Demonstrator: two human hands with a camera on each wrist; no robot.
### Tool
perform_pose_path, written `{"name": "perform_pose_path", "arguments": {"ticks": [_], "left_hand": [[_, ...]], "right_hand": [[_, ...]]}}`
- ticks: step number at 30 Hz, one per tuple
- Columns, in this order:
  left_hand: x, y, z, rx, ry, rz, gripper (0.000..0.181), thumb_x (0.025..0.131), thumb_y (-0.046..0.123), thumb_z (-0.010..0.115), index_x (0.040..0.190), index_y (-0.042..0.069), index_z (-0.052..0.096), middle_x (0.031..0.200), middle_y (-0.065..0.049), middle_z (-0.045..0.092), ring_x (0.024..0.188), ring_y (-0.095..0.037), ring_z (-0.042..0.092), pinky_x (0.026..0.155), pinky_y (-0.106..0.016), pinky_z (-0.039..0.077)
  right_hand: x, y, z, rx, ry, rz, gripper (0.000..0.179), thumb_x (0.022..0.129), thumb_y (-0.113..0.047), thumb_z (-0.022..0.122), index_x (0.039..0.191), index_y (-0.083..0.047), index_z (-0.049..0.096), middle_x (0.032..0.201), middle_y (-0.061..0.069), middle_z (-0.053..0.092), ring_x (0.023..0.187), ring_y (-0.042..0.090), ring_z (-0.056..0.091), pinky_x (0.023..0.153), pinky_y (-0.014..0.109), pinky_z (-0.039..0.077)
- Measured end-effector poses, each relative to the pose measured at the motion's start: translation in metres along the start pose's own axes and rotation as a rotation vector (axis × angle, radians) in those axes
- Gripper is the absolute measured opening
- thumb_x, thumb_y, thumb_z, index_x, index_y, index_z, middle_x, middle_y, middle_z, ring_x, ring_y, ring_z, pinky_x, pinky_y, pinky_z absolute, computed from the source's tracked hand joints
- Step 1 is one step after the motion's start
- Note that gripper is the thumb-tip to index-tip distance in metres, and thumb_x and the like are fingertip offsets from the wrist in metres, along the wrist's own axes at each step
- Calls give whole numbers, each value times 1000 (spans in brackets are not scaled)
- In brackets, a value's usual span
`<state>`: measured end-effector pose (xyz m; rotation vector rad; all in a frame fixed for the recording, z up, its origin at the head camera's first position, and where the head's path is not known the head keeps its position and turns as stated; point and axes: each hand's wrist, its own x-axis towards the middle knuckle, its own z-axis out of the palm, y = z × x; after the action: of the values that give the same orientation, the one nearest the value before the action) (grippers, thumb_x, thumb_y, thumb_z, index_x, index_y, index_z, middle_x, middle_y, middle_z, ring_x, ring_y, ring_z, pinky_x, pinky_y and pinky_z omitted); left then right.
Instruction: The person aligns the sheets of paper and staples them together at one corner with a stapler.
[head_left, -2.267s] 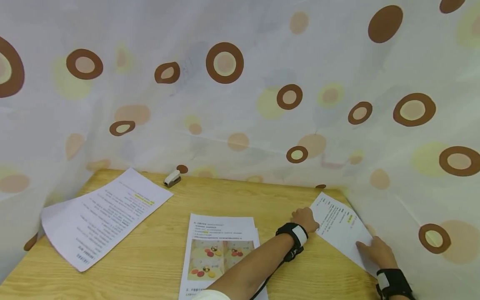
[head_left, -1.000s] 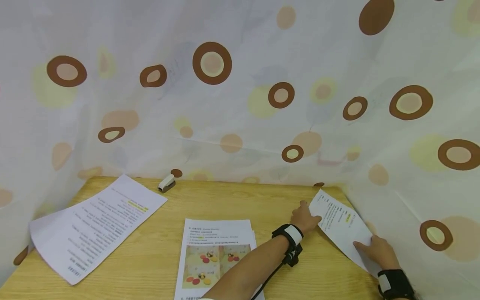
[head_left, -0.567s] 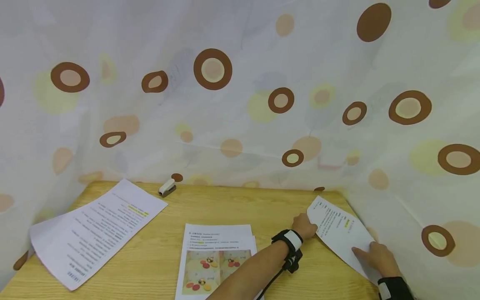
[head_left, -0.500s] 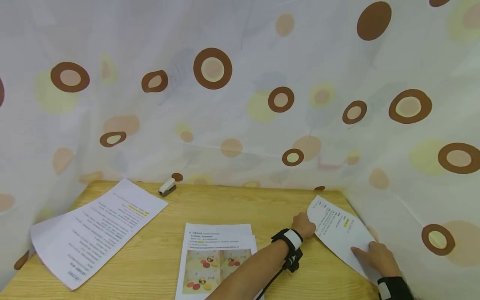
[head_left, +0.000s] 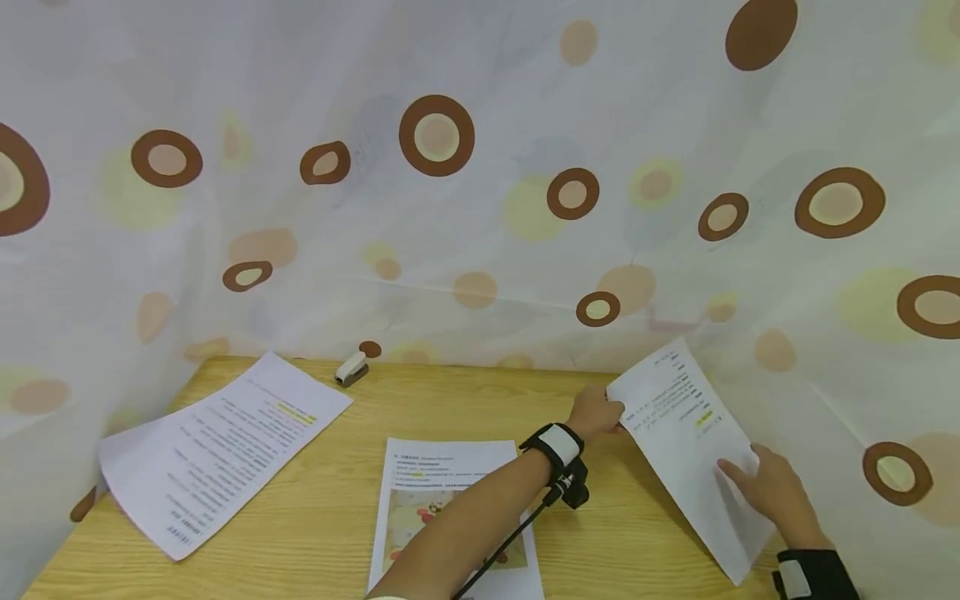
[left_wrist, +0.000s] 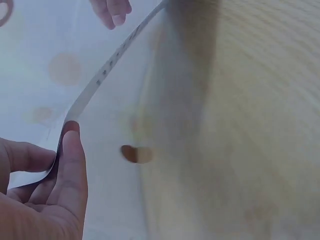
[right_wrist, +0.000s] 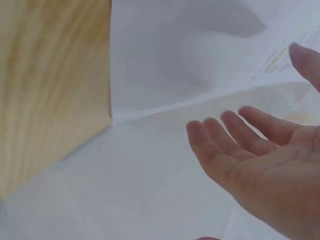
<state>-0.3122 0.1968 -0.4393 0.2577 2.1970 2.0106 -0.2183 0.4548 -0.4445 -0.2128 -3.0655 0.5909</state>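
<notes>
At the table's right side, a printed sheet of paper (head_left: 693, 458) with a yellow highlight is tilted up off the tabletop. My left hand (head_left: 595, 412) pinches its upper left edge between thumb and fingers. The left wrist view shows that pinch (left_wrist: 55, 185), with the sheet bending away edge-on. Near the sheet's right edge is my right hand (head_left: 772, 492), thumb and fingers spread around that edge. In the right wrist view its fingers (right_wrist: 220, 140) are relaxed and apart from the paper.
Printed pages with pictures (head_left: 420, 467) lie at the table's front middle, partly under my left forearm. Another printed stack (head_left: 225, 450) curls over the left edge. A small stapler (head_left: 351, 368) stands at the back. Patterned curtain (head_left: 480, 233) surrounds the wooden table (head_left: 465, 400).
The right-hand sheet has been lifted off the table and tilted up by my left hand, which moved slightly up and left. My right hand has shifted up a little with the sheet's edge.
</notes>
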Motion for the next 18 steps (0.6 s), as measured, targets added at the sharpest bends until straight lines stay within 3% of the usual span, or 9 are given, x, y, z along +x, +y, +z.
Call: {"name": "perform_pose_path", "arguments": {"ticks": [3,6,10,14,18], "left_hand": [[-5,16,-19,-62,-65,7,8,93,-4,59,98,-4,64,79,-7,61,65,-26,68,61,-34,58],[-9,32,-40,-45,-130,55,6,95,-1,59,92,-5,63,80,-8,63,64,-22,67,60,-28,57],[-16,54,-66,-8,-190,98,14,96,2,59,85,-4,66,79,-7,68,66,-18,68,63,-27,57],[-23,67,-85,-8,-235,118,15,97,3,58,95,-7,70,83,-7,70,71,-17,68,66,-29,57],[-28,73,-99,-16,-251,135,18,98,3,57,104,-7,70,89,-8,71,75,-18,69,70,-31,58]], "right_hand": [[-3,-10,-6,57,96,-17,82,102,-39,54,137,29,23,132,53,29,119,66,36,92,71,36],[-6,-23,-13,99,162,-16,88,104,-42,50,141,28,12,138,53,19,125,69,25,96,74,28],[-12,-39,-21,178,195,-23,86,105,-43,45,145,24,10,141,50,22,125,67,28,94,74,32],[-18,-50,-24,234,201,-52,78,105,-45,43,144,20,26,136,46,37,119,62,42,87,68,43],[-23,-57,-23,302,211,-85,67,105,-45,45,134,15,46,119,38,56,94,46,60,70,44,54]]}}
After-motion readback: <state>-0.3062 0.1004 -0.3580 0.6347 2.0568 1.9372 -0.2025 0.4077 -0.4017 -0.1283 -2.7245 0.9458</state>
